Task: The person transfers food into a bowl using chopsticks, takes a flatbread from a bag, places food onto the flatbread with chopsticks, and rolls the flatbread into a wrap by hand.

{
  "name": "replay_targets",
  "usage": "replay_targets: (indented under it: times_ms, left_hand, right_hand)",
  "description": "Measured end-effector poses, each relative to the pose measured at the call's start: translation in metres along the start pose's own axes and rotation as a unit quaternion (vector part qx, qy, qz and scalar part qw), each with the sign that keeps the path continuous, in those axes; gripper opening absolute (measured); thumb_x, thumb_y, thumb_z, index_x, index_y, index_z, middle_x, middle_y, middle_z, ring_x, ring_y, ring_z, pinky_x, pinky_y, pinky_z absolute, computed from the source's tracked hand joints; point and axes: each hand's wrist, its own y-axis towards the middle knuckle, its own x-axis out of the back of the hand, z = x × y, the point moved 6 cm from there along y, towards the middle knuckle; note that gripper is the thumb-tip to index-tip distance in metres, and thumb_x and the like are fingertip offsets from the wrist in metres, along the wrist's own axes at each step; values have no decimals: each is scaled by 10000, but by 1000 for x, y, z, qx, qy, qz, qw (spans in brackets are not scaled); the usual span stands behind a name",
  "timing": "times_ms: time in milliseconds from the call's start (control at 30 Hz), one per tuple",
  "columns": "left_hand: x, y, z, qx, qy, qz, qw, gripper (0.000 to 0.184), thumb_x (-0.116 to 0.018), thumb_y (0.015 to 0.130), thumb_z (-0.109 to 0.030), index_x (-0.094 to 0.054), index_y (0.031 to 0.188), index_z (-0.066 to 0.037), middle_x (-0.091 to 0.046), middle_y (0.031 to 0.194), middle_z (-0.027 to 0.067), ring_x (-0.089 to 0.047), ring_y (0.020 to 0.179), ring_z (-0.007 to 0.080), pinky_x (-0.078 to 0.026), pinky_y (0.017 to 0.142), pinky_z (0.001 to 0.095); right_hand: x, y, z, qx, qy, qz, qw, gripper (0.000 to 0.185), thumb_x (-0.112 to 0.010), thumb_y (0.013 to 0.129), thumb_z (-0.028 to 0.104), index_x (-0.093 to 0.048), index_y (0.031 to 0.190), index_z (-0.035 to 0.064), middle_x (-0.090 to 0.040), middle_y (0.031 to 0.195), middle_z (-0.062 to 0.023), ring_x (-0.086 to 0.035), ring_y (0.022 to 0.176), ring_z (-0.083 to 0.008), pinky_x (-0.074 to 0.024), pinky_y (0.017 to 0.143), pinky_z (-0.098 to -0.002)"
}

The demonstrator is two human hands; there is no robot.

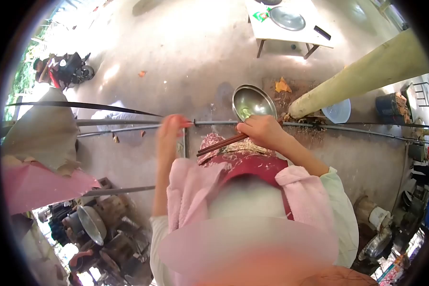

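My right hand (263, 130) is closed around a pair of brown chopsticks (221, 145), their tips pointing left, and around the near rim of a shiny metal bowl (255, 101). Something pale green lies in the bowl near my fingers. To the left, my left hand (172, 125) is raised by the thin grey pipe (217, 122); its fingers are smeared by motion, and I cannot tell whether they hold anything. A dark red apron (252, 168) with pale specks covers my front, and a pink towel (195, 183) hangs over my shoulders.
A thick pale pole (362, 71) slants in from the right, with a light blue basin (337, 111) behind it. A white table (307, 35) at the back bears a metal basin (287, 18). A motorbike (69, 69) stands far left. Cookware (91, 225) crowds the lower left.
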Motion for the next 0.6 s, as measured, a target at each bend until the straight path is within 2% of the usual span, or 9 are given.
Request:
replay_targets:
  times_ms: [33, 100, 200, 300, 333, 400, 467, 567, 600]
  left_hand:
    - [-37, 19, 38, 122, -107, 70, 984, 432, -484, 968, -416, -588, 1118, -25, -658, 1053, 93, -641, 985, 192, -469, 814, 316]
    - [-107, 24, 50, 229, -195, 180, 937, 482, -489, 963, -453, -561, 1162, -20, -642, 1104, 104, -629, 1009, 201, -474, 830, 338]
    - [-166, 11, 36, 240, -257, 229, 908, 486, -461, 976, -442, -553, 1205, -23, -624, 1153, 120, -621, 1012, 250, -483, 878, 403]
    - [-195, 29, 26, 262, -241, 283, 891, 443, -542, 948, -422, -549, 1152, -29, -628, 1067, 100, -613, 972, 200, -485, 830, 362]
    - [-199, 39, 26, 285, -237, 270, 888, 334, -570, 936, -322, -557, 1100, -31, -621, 1016, 94, -611, 925, 196, -498, 786, 347]
    - [-207, 55, 29, 328, -274, 257, 867, 289, -576, 916, -266, -558, 1073, -24, -615, 1011, 95, -610, 914, 194, -503, 756, 344]
    - [-215, 93, 50, 339, -299, 263, 852, 249, -550, 874, -164, -556, 1061, 0, -606, 1036, 114, -609, 936, 216, -517, 780, 371]
    - [-227, 161, 69, 355, -375, 239, 822, 244, -532, 854, -127, -557, 1057, 6, -595, 1078, 130, -603, 971, 248, -516, 848, 413]
    - [-223, 191, 65, 316, -325, 207, 867, 274, -511, 818, -87, -550, 1070, 13, -585, 1114, 152, -590, 1013, 284, -502, 901, 452]
  right_hand:
    - [1, -2, -7, 22, -27, 15, 999, 120, -624, 716, 94, -562, 816, 118, -560, 672, -34, -608, 653, -218, -491, 520, -353]
    - [10, -8, -20, 37, -34, 28, 998, 85, -609, 734, 125, -558, 801, 117, -555, 679, -21, -609, 647, -191, -492, 509, -330]
    - [17, -21, -33, 69, -20, 33, 997, 84, -615, 729, 135, -556, 783, 109, -523, 663, -26, -598, 625, -191, -480, 495, -330]
    - [16, -19, -55, 69, -12, 32, 997, 76, -609, 737, 139, -557, 783, 110, -529, 666, -30, -606, 633, -199, -483, 497, -330]
    - [16, -16, -65, 55, 1, 38, 998, 84, -618, 739, 140, -560, 789, 106, -528, 678, -34, -611, 650, -208, -487, 500, -335]
    - [5, -15, -90, 28, 20, 21, 999, 89, -623, 745, 140, -576, 813, 107, -536, 715, -33, -613, 661, -212, -493, 511, -338]
    - [11, -4, -114, -32, 26, 21, 999, 176, -628, 757, 113, -631, 933, 115, -592, 859, -50, -635, 724, -208, -519, 566, -331]
    - [26, 4, -163, -145, -1, -63, 987, 301, -621, 752, 84, -651, 1048, 132, -621, 990, -74, -650, 788, -203, -538, 622, -323]
    - [24, 3, -187, -199, 57, -86, 975, 296, -606, 808, 67, -650, 1096, 116, -632, 1009, -113, -659, 810, -186, -537, 659, -302]
